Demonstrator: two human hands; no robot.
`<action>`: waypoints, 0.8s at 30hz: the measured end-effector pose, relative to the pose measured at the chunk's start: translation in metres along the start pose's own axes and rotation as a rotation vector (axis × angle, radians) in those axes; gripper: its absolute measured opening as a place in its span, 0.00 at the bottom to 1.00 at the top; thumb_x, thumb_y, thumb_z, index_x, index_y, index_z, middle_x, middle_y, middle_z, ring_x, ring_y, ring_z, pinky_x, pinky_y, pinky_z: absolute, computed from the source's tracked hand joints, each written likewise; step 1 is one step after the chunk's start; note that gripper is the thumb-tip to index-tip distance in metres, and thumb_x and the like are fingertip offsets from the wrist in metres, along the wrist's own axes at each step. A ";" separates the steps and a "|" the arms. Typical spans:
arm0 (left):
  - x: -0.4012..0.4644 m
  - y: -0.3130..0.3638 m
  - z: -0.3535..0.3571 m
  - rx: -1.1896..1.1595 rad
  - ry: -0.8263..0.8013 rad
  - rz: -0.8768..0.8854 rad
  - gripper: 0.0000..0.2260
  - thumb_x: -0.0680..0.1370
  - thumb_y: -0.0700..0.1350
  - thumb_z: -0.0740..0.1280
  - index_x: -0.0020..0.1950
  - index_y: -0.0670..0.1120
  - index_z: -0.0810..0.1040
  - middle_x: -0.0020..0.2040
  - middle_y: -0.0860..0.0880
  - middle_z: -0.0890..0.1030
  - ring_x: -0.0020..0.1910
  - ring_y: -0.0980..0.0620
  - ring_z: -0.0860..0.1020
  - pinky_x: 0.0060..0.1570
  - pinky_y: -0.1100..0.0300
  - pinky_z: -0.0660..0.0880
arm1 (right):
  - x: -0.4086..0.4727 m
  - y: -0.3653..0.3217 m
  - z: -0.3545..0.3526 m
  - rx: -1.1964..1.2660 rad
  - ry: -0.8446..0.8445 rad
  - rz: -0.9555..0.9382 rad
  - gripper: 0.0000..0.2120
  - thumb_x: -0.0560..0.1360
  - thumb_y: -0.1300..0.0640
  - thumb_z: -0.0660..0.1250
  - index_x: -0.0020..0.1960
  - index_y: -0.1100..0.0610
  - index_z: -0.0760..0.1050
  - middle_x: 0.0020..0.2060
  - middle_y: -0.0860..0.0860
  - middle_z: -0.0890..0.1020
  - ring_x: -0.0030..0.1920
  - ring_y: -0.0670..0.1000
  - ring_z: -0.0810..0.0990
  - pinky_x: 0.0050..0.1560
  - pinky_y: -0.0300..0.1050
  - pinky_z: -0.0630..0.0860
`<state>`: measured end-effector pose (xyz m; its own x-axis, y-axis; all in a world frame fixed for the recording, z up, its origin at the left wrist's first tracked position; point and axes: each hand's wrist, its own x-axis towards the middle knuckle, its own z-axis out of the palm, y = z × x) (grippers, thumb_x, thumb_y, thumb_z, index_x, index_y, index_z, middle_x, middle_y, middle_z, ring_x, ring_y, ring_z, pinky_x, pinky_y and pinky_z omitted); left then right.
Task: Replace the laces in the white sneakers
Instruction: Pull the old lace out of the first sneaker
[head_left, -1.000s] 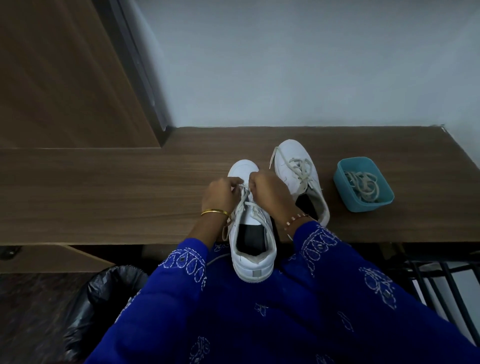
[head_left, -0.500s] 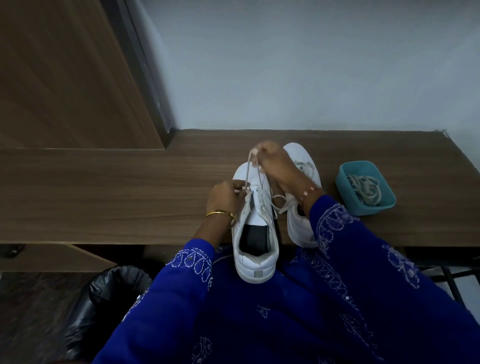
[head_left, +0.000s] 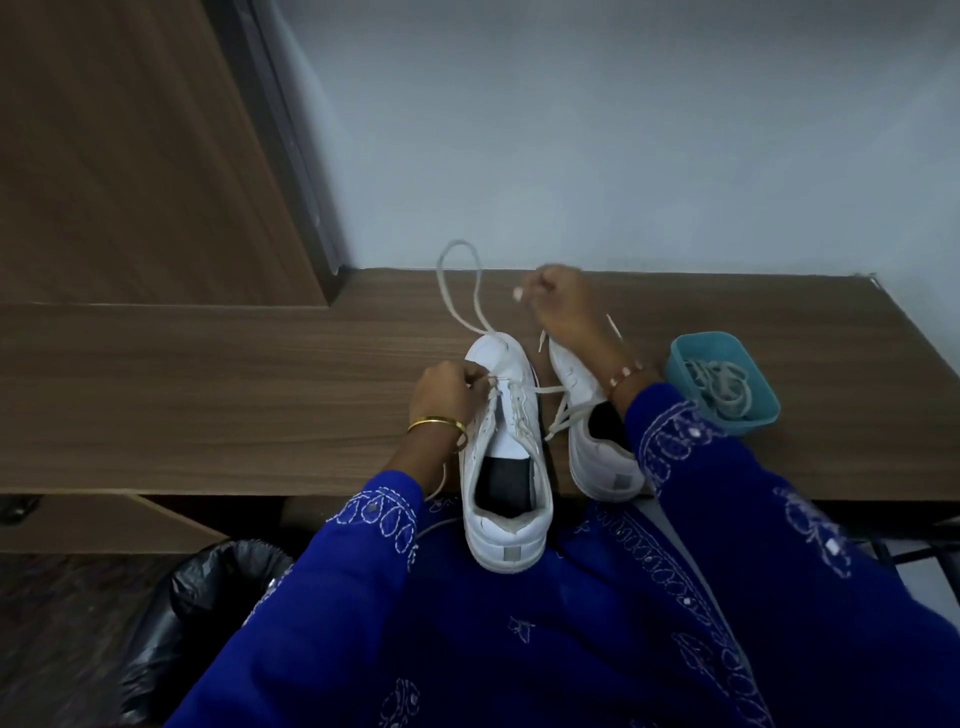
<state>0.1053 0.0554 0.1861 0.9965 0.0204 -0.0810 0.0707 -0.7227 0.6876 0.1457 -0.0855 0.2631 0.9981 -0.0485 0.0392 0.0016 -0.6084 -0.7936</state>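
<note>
Two white sneakers are seen on the wooden tabletop (head_left: 208, 405), toes pointing away from the person. The nearer sneaker (head_left: 506, 467) overhangs the front edge of the tabletop, its heel above the blue-clad lap; the second sneaker (head_left: 587, 421) lies just to its right, partly covered by the right forearm.

The left hand (head_left: 447, 397) is held low against the left side of the nearer sneaker, wrist bent, a gold bangle (head_left: 436, 425) on it. Its fingers are curled, and the fingertips are pinched at the lace by the front eyelets.

The right hand (head_left: 563, 306) is raised beyond the toes of the sneakers, the arm stretched forward across the second sneaker, a beaded bracelet (head_left: 626, 375) at the wrist. The hand is closed into a fist, with a lace end hanging beneath it. A long loop of white shoelace (head_left: 462, 291) is seen lifted above the toe of the nearer sneaker, left of that fist; whether the loop runs into the fist cannot be told.

A teal plastic tub (head_left: 724, 382) holding a coil of spare laces (head_left: 719, 382) stands on the tabletop to the right of the sneakers, apart from them. A bin lined with a black bag (head_left: 208, 597) is seen on the floor at lower left
</note>
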 end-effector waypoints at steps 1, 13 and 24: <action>0.001 0.000 0.000 -0.037 0.010 -0.014 0.07 0.75 0.45 0.67 0.45 0.44 0.83 0.43 0.45 0.84 0.45 0.46 0.80 0.43 0.58 0.73 | -0.004 0.011 0.006 -0.073 -0.012 0.048 0.09 0.75 0.59 0.65 0.42 0.66 0.76 0.37 0.55 0.77 0.39 0.51 0.73 0.40 0.41 0.69; 0.017 0.022 -0.018 -0.613 0.052 -0.036 0.14 0.76 0.34 0.64 0.31 0.43 0.68 0.31 0.47 0.78 0.26 0.61 0.77 0.28 0.68 0.73 | -0.022 0.055 0.045 -0.299 -0.086 0.079 0.06 0.67 0.63 0.67 0.41 0.65 0.79 0.40 0.59 0.82 0.43 0.57 0.80 0.43 0.48 0.78; 0.018 0.068 -0.067 -0.937 0.123 0.001 0.09 0.78 0.39 0.63 0.38 0.44 0.75 0.26 0.54 0.80 0.22 0.59 0.75 0.27 0.67 0.75 | -0.015 0.008 0.007 0.211 -0.010 0.154 0.12 0.71 0.65 0.68 0.31 0.58 0.71 0.28 0.52 0.76 0.27 0.47 0.74 0.30 0.41 0.74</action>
<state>0.1315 0.0525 0.2798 0.9905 0.1312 -0.0403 0.0236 0.1261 0.9917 0.1315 -0.0845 0.2517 0.9882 -0.1187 -0.0970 -0.1382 -0.4153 -0.8991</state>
